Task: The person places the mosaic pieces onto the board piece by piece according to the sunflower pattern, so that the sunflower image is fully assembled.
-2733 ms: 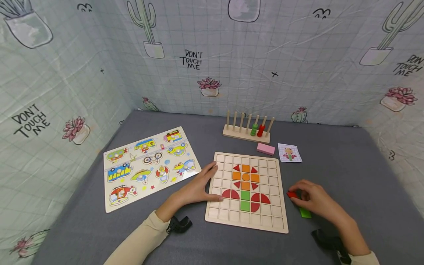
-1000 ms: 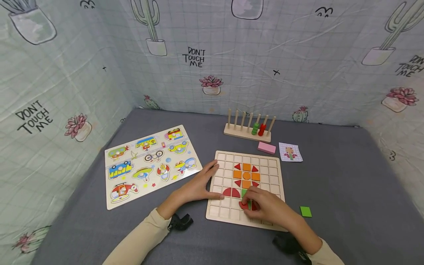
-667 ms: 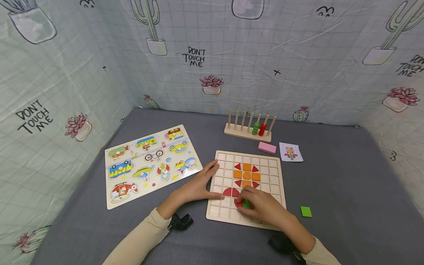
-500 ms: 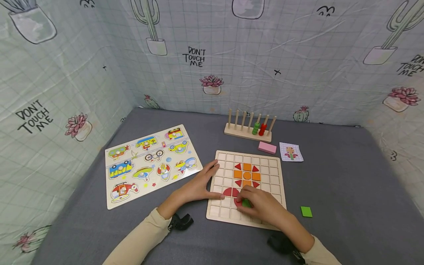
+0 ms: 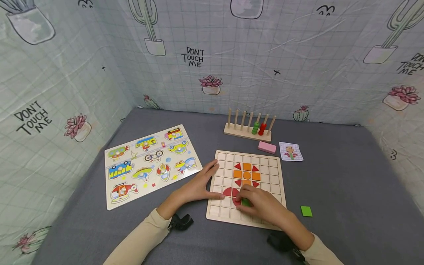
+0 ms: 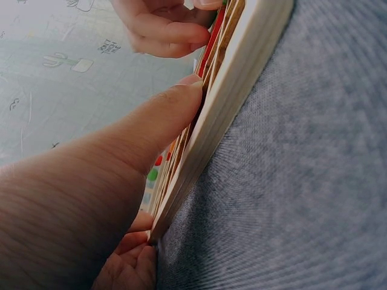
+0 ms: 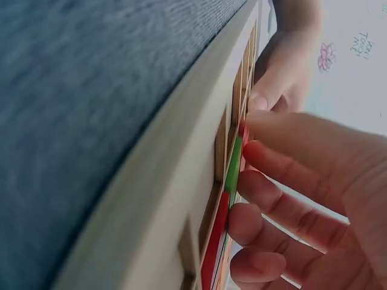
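My left hand (image 5: 198, 186) rests at the left edge of a square wooden grid board (image 5: 218, 215); its thumb lies on top and its fingers touch the edge. My right hand (image 5: 261, 202) is over the board's lower middle, thumb and index finger pinching a red quarter-circle tile (image 5: 235, 201). That tile lies at a cell just below two red quarter-circles (image 5: 232, 191). Above it are orange squares (image 5: 246, 167), an orange circle (image 5: 247, 175) and small red triangles (image 5: 254, 168). A green square (image 5: 246, 202) shows partly under my right hand, which hides the tiles to its right.
A loose green square (image 5: 306, 211) lies right of the board. Behind are a pattern card (image 5: 291, 151), a pink block (image 5: 267, 147) and a peg stand (image 5: 246, 132) with green and red beads. A vehicle puzzle board (image 5: 152, 165) lies at the left.
My right hand has carried the red quarter-circle from the table right of the board leftward to the cell below the other red ones. My left hand has stayed in place.
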Motion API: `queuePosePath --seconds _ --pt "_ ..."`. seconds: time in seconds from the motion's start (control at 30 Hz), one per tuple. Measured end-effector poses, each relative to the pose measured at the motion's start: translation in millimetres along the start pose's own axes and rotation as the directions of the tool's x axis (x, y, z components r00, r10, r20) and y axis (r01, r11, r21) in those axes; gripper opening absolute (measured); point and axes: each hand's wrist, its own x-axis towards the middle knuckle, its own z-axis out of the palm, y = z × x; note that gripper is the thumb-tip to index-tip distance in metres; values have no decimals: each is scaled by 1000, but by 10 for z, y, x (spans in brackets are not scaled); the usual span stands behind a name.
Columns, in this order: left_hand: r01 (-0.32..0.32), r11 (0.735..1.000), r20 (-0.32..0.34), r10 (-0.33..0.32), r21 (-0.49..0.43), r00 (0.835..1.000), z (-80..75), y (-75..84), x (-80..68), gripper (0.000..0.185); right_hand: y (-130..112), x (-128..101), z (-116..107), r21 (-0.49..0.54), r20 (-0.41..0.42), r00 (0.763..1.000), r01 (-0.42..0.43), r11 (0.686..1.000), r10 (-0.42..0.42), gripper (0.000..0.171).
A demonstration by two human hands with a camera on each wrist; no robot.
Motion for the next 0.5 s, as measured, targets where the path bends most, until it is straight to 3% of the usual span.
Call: queuePosePath --seconds 0.5 --pt "6 1000 15 -6 -16 1000 1 -8 -2 105 324 -288 -255 70 -41 998 50 996 -47 8"
